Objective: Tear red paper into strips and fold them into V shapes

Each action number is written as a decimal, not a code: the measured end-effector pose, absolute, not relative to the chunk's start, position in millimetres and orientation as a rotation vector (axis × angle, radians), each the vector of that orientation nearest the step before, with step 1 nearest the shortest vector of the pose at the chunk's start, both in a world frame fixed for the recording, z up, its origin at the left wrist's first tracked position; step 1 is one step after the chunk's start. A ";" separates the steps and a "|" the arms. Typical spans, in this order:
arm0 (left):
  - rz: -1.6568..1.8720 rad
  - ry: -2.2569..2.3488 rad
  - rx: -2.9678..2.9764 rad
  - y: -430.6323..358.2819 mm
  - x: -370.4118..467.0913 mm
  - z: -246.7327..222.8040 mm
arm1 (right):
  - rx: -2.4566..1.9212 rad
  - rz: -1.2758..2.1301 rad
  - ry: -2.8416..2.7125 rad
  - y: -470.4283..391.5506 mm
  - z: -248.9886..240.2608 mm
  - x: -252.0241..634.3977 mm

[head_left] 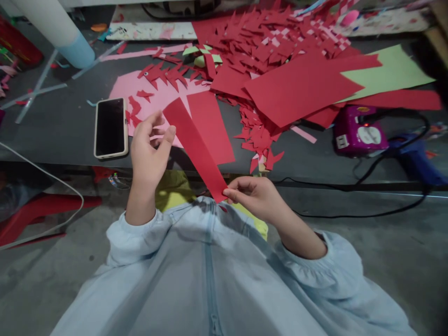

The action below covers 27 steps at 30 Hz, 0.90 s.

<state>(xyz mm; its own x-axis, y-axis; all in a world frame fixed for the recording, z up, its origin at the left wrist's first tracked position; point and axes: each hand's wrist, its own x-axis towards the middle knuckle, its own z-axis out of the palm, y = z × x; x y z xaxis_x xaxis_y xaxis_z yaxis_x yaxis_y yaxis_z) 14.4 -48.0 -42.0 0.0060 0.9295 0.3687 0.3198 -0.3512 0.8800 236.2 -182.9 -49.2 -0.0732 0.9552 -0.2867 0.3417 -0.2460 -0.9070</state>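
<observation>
Red paper strip (194, 147), held slantwise, its lower end past the table's front edge.
Left to right: bare dark tabletop (66, 135) beside the phone (110, 127); pink sheet (121, 88), partly covered by red cutouts (168, 75); left hand (150, 147), half-curled, thumb and fingers apart, at the strip's upper end, contact hard to tell; wider red piece (211, 126), partly behind the strip; right hand (257, 196), thumb and fingers pinching the strip's lower end, some fingertips hidden; heaped red scraps (259, 42), lower layers hidden; purple box (360, 133); blue glue gun (416, 156), blurred, near the view's right edge.
</observation>
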 end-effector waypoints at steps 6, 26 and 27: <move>1.444 1.302 1.653 -53.1 19.7 -35.8 | -1.671 1.186 -1.534 -193.0 -49.9 235.1; 1.190 0.881 1.250 -72.8 20.9 -8.1 | -1.765 1.108 -2.047 -167.2 -13.1 252.0; 1.172 0.875 1.249 -74.9 20.2 -5.7 | -1.740 1.125 -2.022 -164.5 -10.4 253.5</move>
<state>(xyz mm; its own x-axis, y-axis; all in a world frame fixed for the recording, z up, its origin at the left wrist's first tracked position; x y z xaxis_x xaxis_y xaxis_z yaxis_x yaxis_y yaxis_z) 20.2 -74.9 -5.7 0.2222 0.9693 0.1055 -0.1743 -0.0670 0.9824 253.5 -164.5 -10.4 -0.2585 0.9215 -0.2898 0.7322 -0.0087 -0.6811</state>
